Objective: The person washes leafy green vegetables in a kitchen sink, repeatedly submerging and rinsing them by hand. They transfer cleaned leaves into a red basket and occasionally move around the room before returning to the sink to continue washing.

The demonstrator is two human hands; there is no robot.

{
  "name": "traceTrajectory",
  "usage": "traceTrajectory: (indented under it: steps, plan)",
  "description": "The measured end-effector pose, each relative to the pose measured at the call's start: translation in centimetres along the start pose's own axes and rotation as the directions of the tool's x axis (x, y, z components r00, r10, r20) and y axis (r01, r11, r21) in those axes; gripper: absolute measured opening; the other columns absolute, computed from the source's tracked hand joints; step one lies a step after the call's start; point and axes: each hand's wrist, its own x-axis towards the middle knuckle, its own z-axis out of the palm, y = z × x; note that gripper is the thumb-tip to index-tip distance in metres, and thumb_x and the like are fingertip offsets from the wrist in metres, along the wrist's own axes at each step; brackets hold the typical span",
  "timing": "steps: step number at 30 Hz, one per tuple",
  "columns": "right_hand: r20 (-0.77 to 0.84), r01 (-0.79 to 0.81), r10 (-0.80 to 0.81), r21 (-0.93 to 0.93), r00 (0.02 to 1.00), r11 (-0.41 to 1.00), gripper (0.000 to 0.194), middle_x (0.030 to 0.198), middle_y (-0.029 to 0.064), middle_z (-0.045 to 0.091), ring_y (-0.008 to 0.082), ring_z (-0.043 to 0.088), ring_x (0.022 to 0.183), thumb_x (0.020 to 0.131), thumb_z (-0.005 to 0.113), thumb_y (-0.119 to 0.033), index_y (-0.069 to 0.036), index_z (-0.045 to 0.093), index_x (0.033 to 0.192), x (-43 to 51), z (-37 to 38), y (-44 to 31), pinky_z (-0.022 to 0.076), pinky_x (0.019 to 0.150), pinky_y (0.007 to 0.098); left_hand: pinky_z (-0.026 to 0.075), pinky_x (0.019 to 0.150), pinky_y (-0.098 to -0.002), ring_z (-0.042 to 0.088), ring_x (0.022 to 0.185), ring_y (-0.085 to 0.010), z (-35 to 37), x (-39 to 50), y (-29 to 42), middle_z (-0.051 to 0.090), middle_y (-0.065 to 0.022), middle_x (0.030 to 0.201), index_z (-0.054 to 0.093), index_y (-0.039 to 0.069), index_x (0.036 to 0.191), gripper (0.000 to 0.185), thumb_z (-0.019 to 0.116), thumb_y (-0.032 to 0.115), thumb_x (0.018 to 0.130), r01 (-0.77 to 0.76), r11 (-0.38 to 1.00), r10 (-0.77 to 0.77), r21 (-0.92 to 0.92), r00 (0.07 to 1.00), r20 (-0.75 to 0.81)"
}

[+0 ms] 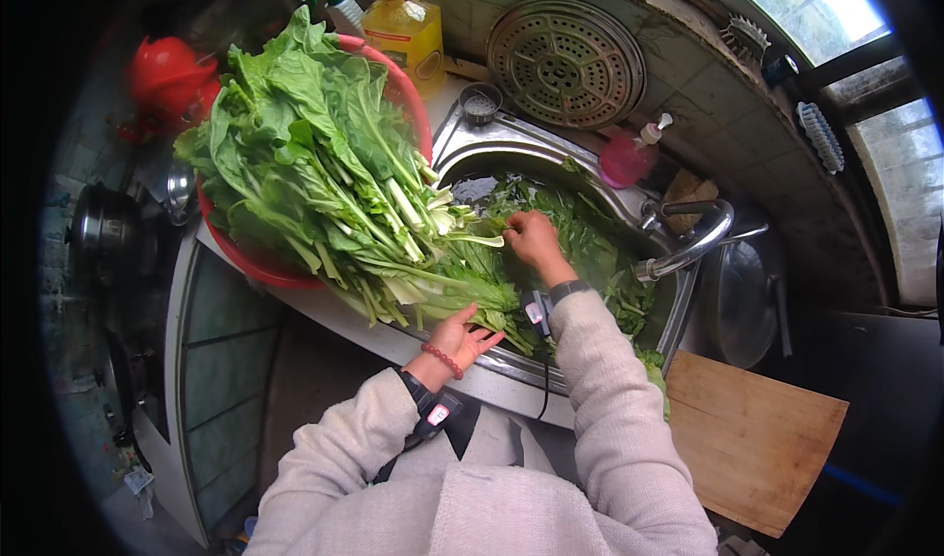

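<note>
Leafy green vegetables [317, 158] are heaped in a red plastic basin [413, 106] on the left of the counter, their pale stalks leaning over the sink edge. My left hand [461, 341], with a red bead bracelet, is spread palm up at the sink's front rim, beside the stalks and holding nothing. Over the stainless steel sink [509, 368] my right hand [532, 240] has its fingers bent at a leaf or stalk by the heap's stem ends; the fingertips are partly hidden. More greens [590, 250] lie in water in the sink.
A curved faucet [700, 235] reaches over the sink's right side. Behind stand a pink soap bottle [627, 159], a yellow pump bottle [404, 36], a round perforated steamer plate [566, 62] and a sink strainer [480, 104]. A wooden cutting board [752, 442] lies right; a metal lid [741, 298] leans behind it.
</note>
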Motion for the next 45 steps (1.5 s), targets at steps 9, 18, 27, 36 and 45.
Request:
traceTrajectory:
  steps: [9,18,27,36,45]
  plan:
    - [-0.290,0.134,0.064,0.613,0.955,0.778,0.011,0.095,0.0019,0.060,0.0054,0.054,0.084,0.082,0.063,-0.001,0.000,0.059,0.093,-8.0,-12.7,-2.8,0.0443,0.070,0.0200,0.037,0.103,-0.0489,0.046,0.120,-0.0310,2.4,0.1,-0.9,0.047,-0.0151,0.129,0.042,0.004,0.128,0.038,0.050,0.022,0.095,0.063,0.987,-0.074,0.148,0.995,0.073]
    - [-0.580,0.346,-0.143,0.255,0.802,0.903,0.022,0.111,0.0180,0.060,0.0329,0.061,0.095,0.083,0.054,0.005,-0.001,0.051,0.103,-11.4,-15.5,-6.8,0.0494,0.075,0.0345,0.046,0.097,-0.0501,0.052,0.103,-0.0260,2.1,0.1,-1.1,0.051,-0.0132,0.109,0.046,0.000,0.108,0.020,0.052,0.005,0.090,0.085,0.967,-0.118,0.239,0.985,0.129]
    - [-0.565,0.290,-0.275,-0.065,0.778,0.955,0.029,0.098,0.0195,0.060,0.0386,0.059,0.089,0.082,0.055,0.003,-0.001,0.050,0.110,-15.6,-15.4,-7.2,0.0474,0.076,0.0396,0.049,0.094,-0.0483,0.054,0.091,-0.0217,2.5,0.1,-1.6,0.054,-0.0104,0.098,0.051,0.000,0.100,0.013,0.054,-0.003,0.087,0.070,0.944,-0.140,0.324,0.970,0.198]
    - [-0.171,0.217,-0.284,-0.328,0.943,0.919,0.025,0.083,0.0091,0.055,0.0296,0.054,0.084,0.063,0.065,-0.004,-0.008,0.064,0.087,-16.1,-12.7,-6.8,0.0434,0.071,0.0407,0.047,0.093,-0.0459,0.053,0.104,-0.0210,3.9,-1.4,-2.2,0.057,-0.0086,0.111,0.051,0.003,0.115,0.024,0.052,0.006,0.092,0.017,0.894,-0.179,0.447,0.929,0.324]
    - [-0.351,-0.005,-0.198,-0.502,0.915,0.865,0.021,0.084,0.0103,0.057,0.0303,0.057,0.083,0.068,0.068,-0.011,-0.006,0.057,0.085,-17.1,-16.0,-6.7,0.0445,0.071,0.0421,0.044,0.096,-0.0464,0.053,0.111,-0.0258,2.7,-1.0,-2.1,0.054,-0.0106,0.121,0.048,0.004,0.121,0.027,0.048,0.008,0.094,0.082,0.881,-0.186,0.466,0.966,0.181]
